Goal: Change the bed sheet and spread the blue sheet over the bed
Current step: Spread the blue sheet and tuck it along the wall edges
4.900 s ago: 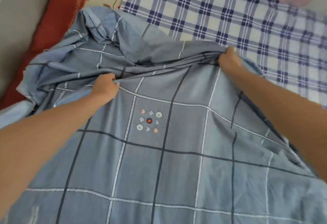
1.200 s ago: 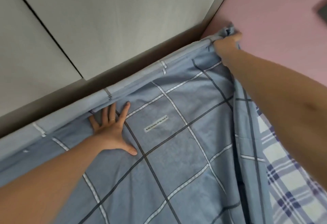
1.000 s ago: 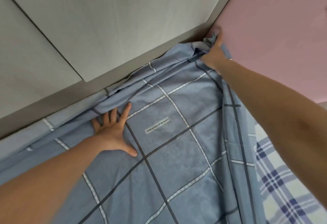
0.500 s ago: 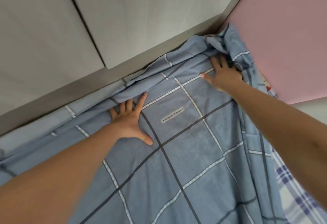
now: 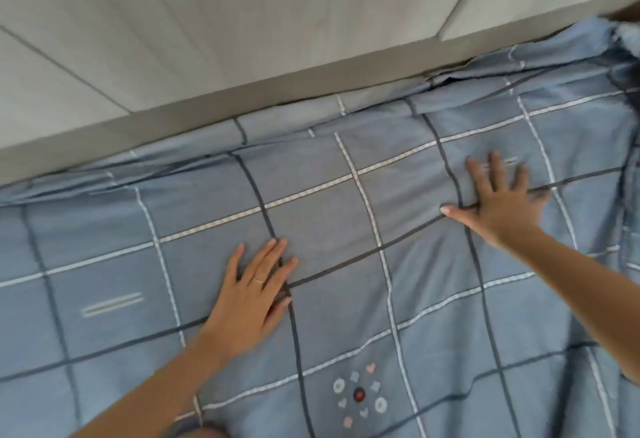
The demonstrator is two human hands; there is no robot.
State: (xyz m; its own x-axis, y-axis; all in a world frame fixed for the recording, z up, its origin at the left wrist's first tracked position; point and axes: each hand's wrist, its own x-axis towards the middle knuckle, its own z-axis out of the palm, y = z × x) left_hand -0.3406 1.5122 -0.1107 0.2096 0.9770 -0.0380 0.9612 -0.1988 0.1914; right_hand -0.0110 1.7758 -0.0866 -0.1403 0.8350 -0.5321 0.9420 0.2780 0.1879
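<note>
The blue sheet, checked with dark and white lines, lies spread over the bed and fills most of the view. Its far edge is bunched in folds along the wall, and its top right corner is crumpled. My left hand lies flat on the sheet near the middle, fingers straight, a ring on one finger. My right hand presses flat on the sheet further right and nearer the wall, fingers spread. Neither hand grips the cloth.
A pale panelled wall with a grey ledge runs along the far side of the bed. A small ring of printed shapes marks the sheet near the bottom.
My right hand let go of the crumpled corner and slid back flat onto the sheet. My left hand moved away from the wall edge toward me. The view swung left, away from the pink wall.
</note>
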